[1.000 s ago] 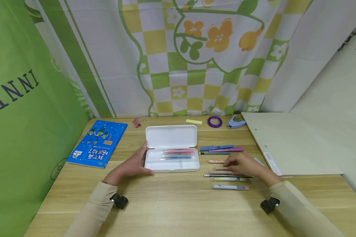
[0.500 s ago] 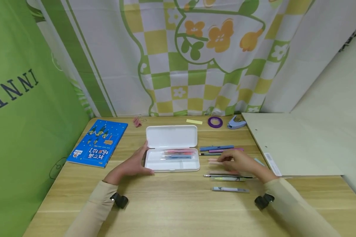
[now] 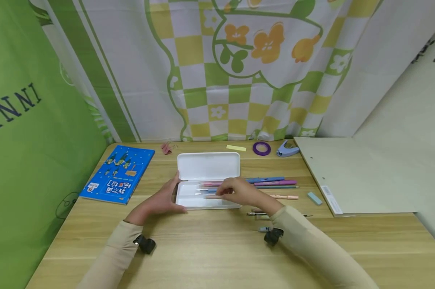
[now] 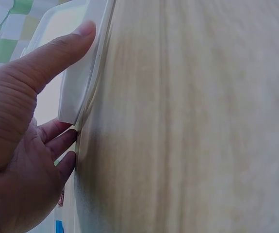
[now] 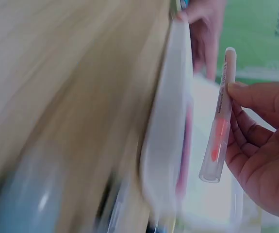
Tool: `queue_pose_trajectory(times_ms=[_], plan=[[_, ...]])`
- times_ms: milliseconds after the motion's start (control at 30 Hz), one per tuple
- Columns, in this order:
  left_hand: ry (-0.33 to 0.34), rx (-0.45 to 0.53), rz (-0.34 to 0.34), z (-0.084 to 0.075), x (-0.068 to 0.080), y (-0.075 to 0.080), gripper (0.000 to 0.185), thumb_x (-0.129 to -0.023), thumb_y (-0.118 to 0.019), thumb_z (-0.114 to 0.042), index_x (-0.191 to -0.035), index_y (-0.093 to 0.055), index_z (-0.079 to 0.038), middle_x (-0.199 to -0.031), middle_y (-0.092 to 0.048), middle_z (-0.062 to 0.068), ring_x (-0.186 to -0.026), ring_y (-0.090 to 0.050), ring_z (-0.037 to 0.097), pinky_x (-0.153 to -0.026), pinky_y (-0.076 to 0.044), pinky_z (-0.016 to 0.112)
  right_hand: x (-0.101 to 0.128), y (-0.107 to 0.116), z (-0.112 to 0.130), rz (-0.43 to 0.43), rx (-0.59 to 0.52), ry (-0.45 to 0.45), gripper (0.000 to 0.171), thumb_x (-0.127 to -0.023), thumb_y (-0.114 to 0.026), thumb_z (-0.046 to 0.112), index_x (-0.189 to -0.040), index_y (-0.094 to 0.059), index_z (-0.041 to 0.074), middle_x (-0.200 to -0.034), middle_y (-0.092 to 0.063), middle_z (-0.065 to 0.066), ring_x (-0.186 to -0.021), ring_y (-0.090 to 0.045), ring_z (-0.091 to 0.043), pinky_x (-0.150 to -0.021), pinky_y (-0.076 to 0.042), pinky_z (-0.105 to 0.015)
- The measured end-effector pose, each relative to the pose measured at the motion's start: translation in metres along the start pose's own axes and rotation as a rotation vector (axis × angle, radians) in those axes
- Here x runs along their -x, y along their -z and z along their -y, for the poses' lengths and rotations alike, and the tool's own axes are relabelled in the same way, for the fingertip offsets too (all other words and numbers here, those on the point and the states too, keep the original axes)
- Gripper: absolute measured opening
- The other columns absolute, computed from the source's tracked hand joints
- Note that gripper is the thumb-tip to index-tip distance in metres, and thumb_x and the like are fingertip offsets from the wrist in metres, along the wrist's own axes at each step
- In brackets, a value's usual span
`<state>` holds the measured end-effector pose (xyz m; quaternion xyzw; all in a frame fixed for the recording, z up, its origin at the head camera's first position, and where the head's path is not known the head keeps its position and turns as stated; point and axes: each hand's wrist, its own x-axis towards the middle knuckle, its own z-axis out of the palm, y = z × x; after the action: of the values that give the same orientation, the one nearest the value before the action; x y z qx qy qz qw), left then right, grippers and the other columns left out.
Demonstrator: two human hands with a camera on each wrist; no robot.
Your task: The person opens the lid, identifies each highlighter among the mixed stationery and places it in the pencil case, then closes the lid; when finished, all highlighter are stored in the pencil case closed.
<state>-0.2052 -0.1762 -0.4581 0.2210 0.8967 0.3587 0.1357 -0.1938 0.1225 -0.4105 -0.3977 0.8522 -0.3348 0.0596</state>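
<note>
The white pencil case (image 3: 186, 202) lies with its lid (image 3: 209, 166) tipped back, several pens (image 3: 206, 191) along its rear compartment. My left hand (image 3: 163, 200) holds its left end; in the left wrist view the thumb (image 4: 76, 41) lies on the front edge and the fingers touch the corner. Above the case, my right hand (image 3: 240, 192) pinches a highlighter (image 5: 221, 107) with a pale barrel, clear cap and orange tip between thumb and fingers. To the right lie a blue pen (image 3: 271, 179), a purple pen (image 3: 280, 183), a dark green pencil (image 3: 280, 187) and a peach marker (image 3: 287, 197).
Under the right forearm more pens (image 3: 262, 217) are partly hidden. A blue eraser (image 3: 315, 198) lies beside the large pale board (image 3: 358, 176). Behind the case are a pink binder clip (image 3: 166, 149), yellow strip (image 3: 236, 148), purple tape roll (image 3: 262, 148) and light-blue stapler (image 3: 287, 149). A blue book (image 3: 119, 174) lies left.
My right hand has picked up the highlighter from the row of pens and carried it left over the pencil case. The left hand has stayed on the case.
</note>
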Motion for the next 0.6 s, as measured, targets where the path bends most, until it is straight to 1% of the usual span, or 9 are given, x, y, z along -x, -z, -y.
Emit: queue_pose_trajectory(times_ms=[67,133,200,267,433,600], plan=[[-0.008,-0.003,-0.003,0.0,0.0,0.0,0.129,-0.067,-0.085,-0.037,-0.149,0.007,0.001,-0.143,-0.033,0.022,-0.134,-0.027,0.033,-0.111,-0.02,0.052,-0.016,-0.012,0.006,0.0,0.013,0.036,0.009,-0.084,-0.067,0.002,-0.091,-0.073,0.004,-0.085,-0.067,-0.004,-0.076,-0.059,-0.01,-0.068,-0.049,-0.017],[-0.023,-0.001,-0.005,0.0,0.0,0.0,0.128,-0.068,-0.085,-0.036,-0.149,0.007,0.002,-0.142,-0.034,0.022,-0.133,-0.028,0.034,-0.11,-0.021,0.052,-0.031,-0.024,0.01,-0.002,0.016,0.052,0.008,-0.083,-0.068,0.001,-0.089,-0.073,0.004,-0.084,-0.067,-0.004,-0.075,-0.058,-0.007,-0.068,-0.047,-0.016],[-0.029,0.002,-0.004,0.0,0.001,0.0,0.128,-0.068,-0.085,-0.035,-0.149,0.007,0.002,-0.142,-0.035,0.021,-0.133,-0.029,0.034,-0.11,-0.022,0.052,-0.042,-0.033,0.012,0.004,0.006,0.054,0.009,-0.082,-0.068,0.0,-0.088,-0.073,0.003,-0.083,-0.067,-0.005,-0.074,-0.057,-0.007,-0.068,-0.046,-0.015],[-0.035,0.005,-0.002,0.0,0.001,0.0,0.127,-0.069,-0.085,-0.035,-0.149,0.007,0.003,-0.142,-0.034,0.021,-0.133,-0.028,0.034,-0.11,-0.022,0.053,-0.049,-0.04,0.012,0.011,-0.003,0.037,0.01,-0.081,-0.067,-0.001,-0.088,-0.074,0.002,-0.083,-0.068,-0.005,-0.075,-0.057,-0.007,-0.069,-0.046,-0.015],[-0.028,0.001,0.004,0.001,0.0,0.0,0.127,-0.07,-0.084,-0.036,-0.149,0.007,0.002,-0.146,-0.029,0.02,-0.135,-0.025,0.034,-0.11,-0.021,0.052,-0.055,-0.047,0.009,0.021,-0.015,-0.002,0.013,-0.079,-0.067,-0.001,-0.088,-0.074,0.002,-0.085,-0.069,-0.005,-0.077,-0.058,-0.007,-0.071,-0.046,-0.016],[-0.027,-0.002,0.001,0.0,0.002,0.001,0.127,-0.069,-0.084,-0.037,-0.149,0.006,0.002,-0.145,-0.031,0.021,-0.134,-0.026,0.034,-0.11,-0.021,0.052,-0.055,-0.05,0.007,0.035,-0.012,0.009,0.01,-0.079,-0.069,0.001,-0.087,-0.075,0.003,-0.082,-0.068,-0.004,-0.075,-0.058,-0.007,-0.071,-0.046,-0.016]])
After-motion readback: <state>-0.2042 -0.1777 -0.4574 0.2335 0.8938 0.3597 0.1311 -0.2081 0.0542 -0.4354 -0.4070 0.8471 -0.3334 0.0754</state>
